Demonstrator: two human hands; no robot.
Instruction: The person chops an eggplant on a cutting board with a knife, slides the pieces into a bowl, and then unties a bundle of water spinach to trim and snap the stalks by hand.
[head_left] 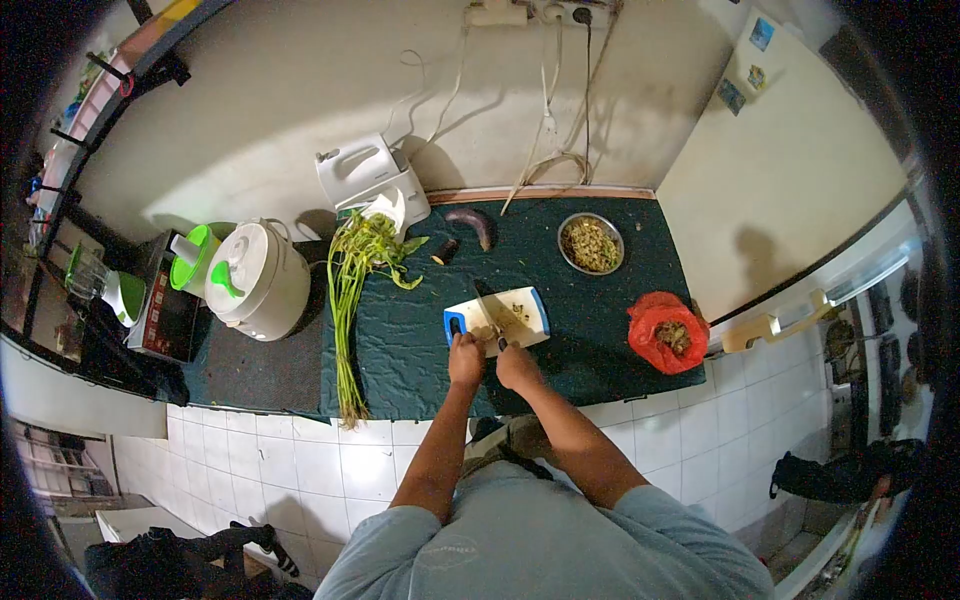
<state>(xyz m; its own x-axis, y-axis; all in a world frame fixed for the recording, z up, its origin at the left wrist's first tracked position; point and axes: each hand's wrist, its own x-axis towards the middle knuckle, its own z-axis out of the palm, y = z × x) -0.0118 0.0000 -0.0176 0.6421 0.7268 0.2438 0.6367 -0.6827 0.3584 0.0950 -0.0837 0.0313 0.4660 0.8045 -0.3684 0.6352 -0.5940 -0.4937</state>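
Observation:
A white cutting board with blue ends (541, 312) lies near the front edge of the counter, with small chopped bits on it. My left hand (466, 361) is closed at the board's near left corner, by its handle opening. In my right hand (518, 368) is the dark handle of a kitchen knife (489, 307); the blade slants across the board, tip pointing away from me. Behind the board are a curved purple eggplant (478, 222) and a short cut piece of eggplant (445, 252).
A metal bowl (590, 272) of chopped food stands back right. A red plastic bag (648, 352) holding scraps sits at the right edge. Long-stemmed leafy greens (345, 310) overhang the front edge at left. Beyond are a white rice cooker (270, 285) and a hand mixer (358, 168).

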